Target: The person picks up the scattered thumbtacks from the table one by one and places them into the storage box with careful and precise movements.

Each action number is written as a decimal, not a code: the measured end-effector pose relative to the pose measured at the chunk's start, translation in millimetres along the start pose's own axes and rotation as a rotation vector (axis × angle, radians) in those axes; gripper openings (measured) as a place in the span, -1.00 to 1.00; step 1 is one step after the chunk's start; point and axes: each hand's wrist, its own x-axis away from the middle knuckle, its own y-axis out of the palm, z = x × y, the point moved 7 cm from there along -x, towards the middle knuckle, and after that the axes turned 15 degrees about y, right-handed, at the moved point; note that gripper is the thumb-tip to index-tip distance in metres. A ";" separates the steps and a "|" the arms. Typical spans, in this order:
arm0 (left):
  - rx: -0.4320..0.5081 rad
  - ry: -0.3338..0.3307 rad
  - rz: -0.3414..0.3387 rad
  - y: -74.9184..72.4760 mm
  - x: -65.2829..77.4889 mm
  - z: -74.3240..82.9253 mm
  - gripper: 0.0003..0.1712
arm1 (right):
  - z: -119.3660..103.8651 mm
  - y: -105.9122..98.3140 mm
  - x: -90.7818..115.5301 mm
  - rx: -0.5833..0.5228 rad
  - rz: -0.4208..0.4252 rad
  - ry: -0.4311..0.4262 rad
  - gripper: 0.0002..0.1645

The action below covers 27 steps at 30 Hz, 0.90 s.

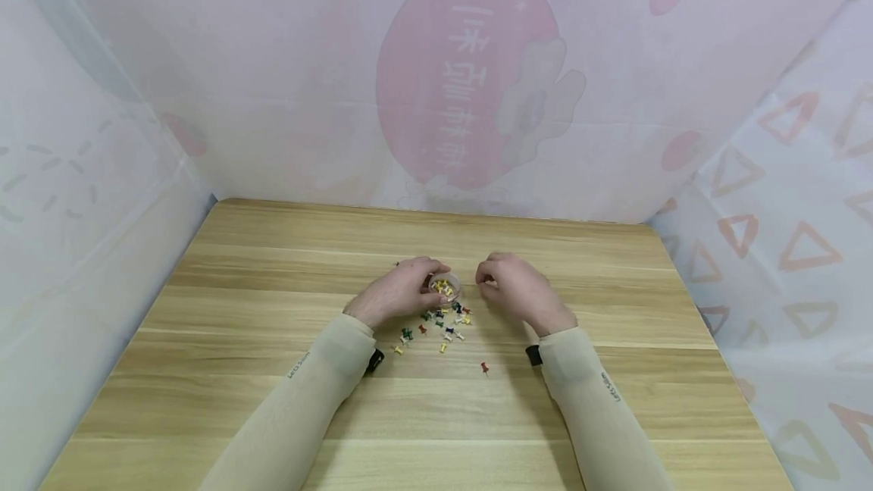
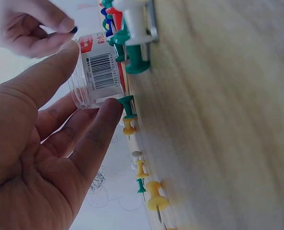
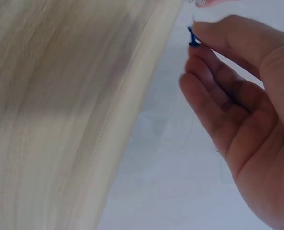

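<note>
My left hand (image 1: 404, 292) grips a small clear jar (image 2: 102, 67) with a barcode label, thumb on one side and fingers on the other. Yellow and white push pins (image 1: 443, 287) lie inside it. To the right of the jar, raised off the table, my right hand (image 1: 520, 292) pinches a blue push pin (image 3: 194, 37) between thumb and fingertips. The pin is apart from the jar. Loose push pins in green, red, yellow, white and blue lie on the table in front of the jar, among them a green push pin (image 1: 407, 333).
A lone red push pin (image 1: 485, 367) lies nearer to me than the others. Printed cloth walls (image 1: 307, 135) enclose the wooden table (image 1: 259, 324) at the back and both sides.
</note>
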 end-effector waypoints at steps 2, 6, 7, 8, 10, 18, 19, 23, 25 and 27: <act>0.005 0.002 0.002 -0.2 -0.1 0.0 -0.28 | -3.1 -2.7 -0.5 0.005 0.036 -0.003 -0.91; 0.007 -0.002 0.003 -0.1 0.4 0.0 -0.29 | -10.8 -5.4 -0.4 -0.001 0.091 -0.005 -0.91; 0.006 -0.004 0.002 -0.2 0.6 0.0 -0.29 | -13.1 -5.6 -0.2 -0.004 0.102 -0.006 -0.91; 0.005 -0.005 0.002 -0.2 0.8 0.1 -0.29 | -15.5 -5.6 0.1 -0.007 0.108 -0.005 -0.90; 0.005 -0.004 0.002 -0.4 0.8 0.1 -0.29 | -20.1 -5.2 0.6 -0.014 0.120 -0.004 -0.89; 0.053 0.010 0.006 0.0 0.1 0.1 -0.29 | -32.9 0.1 2.9 -0.045 0.097 -0.016 -0.85; 0.055 0.008 0.006 0.2 0.1 -0.2 -0.29 | -33.8 1.3 2.9 -0.047 0.091 -0.023 -0.85; 0.054 0.005 0.006 0.3 0.4 -0.3 -0.29 | -37.8 5.6 3.4 -0.056 0.072 -0.059 -0.81; 0.049 0.003 0.004 0.3 0.2 -0.4 -0.28 | -39.2 7.3 4.0 -0.047 0.067 -0.072 -0.81; 0.042 0.000 0.001 0.3 0.2 -0.2 -0.28 | -39.7 8.4 4.6 -0.039 0.062 -0.081 -0.80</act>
